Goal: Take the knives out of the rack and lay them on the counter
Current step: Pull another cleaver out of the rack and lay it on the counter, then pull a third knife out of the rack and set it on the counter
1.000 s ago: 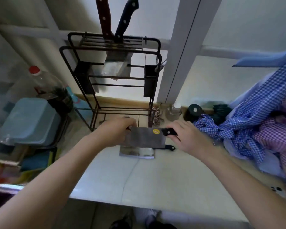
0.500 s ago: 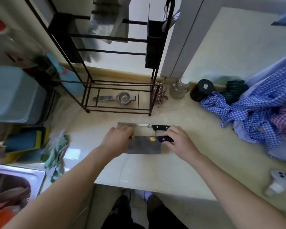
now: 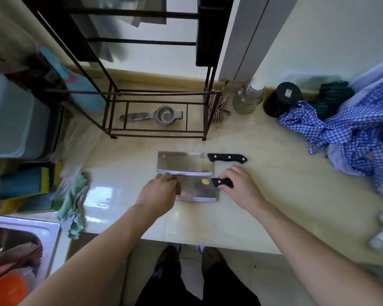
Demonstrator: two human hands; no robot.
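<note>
Setting second cleaver (image 3: 196, 192) flat on counter (image 3: 263, 206), just beside first cleaver (image 3: 185, 163). Right hand (image 3: 239, 187) gripping handle, left hand (image 3: 159, 193) steadying blade. Release gently, fingers clear of edge.

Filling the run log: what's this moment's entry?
second cleaver on counter | right hand on handle | left hand on blade | first cleaver beside

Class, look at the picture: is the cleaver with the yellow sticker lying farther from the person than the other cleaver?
No. The stickered cleaver lies nearer the person, under both hands, while the other cleaver lies beyond it toward the rack.
</note>
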